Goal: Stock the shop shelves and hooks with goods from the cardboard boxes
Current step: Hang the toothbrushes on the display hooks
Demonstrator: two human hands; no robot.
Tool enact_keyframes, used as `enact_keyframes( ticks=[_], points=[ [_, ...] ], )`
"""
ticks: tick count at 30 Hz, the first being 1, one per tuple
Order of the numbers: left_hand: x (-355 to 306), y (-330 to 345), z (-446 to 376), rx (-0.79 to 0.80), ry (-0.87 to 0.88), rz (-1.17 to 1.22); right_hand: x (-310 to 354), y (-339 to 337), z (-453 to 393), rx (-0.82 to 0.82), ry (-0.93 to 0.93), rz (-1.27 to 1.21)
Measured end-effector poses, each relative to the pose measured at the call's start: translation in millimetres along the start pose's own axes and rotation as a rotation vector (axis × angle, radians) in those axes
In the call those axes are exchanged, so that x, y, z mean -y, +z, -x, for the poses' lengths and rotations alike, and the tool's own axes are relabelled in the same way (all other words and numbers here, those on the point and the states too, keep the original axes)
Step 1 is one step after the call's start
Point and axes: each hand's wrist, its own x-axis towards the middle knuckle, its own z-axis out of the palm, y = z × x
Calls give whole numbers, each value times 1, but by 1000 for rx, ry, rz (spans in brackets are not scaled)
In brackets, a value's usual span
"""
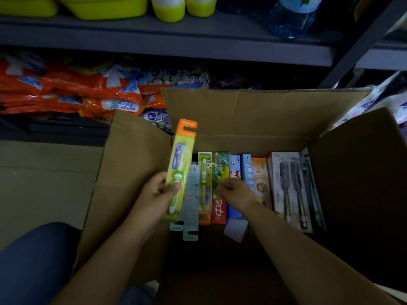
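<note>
The head view looks down into an open cardboard box (253,119) on the floor before dark shelving. Legible writing is scarce: the red carton (218,211) in the box shows a large white character "中", and the orange bags (72,93) on the low shelf at far left carry Chinese lettering too blurred to read. The print on the toothbrush pack's handle is too small to make out.

The left hand (157,194) grips a toothbrush blister pack (181,170) by its lower part, thumb across the front, holding it upright over the box's left side. The pack has an orange hang tab, a yellow-green card and a green-and-white brush. The right hand (236,193) reaches into the box, fingers curled on the green holographic carton (219,170); whether they actually pinch it is unclear.

Other cartons stand in a row, with grey toothbrush packs (293,190) at right. The box's near part lies in deep shadow. Lime-green tubs (103,6) on the top shelf are cut off by the frame edge.
</note>
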Motion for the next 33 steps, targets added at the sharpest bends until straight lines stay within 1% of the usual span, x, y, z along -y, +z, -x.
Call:
enact_keyframes(
  ticks=[2,4,8,13,16,20,23,26,30,32,33],
  points=[
    [-2,-12,5,28,7,47,-6,15,0,12,25,227],
    [-1,-17,10,58,1,80,-10,33,5,31,29,360],
    [4,-23,13,78,15,95,-12,60,15,51,54,320],
    [7,-27,12,109,24,77,-11,67,-1,-106,53,260],
    [9,-26,10,118,33,64,-7,72,-8,-156,79,261],
    [8,-28,7,144,10,118,-8,78,-16,-209,78,289],
    [8,-31,7,158,7,119,-9,74,-18,-192,103,236],
    [9,-33,8,154,20,115,-7,60,-16,-197,92,242],
    [10,-33,5,151,16,112,4,26,-12,-192,3,256],
    [9,-34,4,157,16,105,15,-1,-9,-141,13,214],
    [8,-34,5,164,16,104,22,-15,-6,-74,27,198]
  ],
)
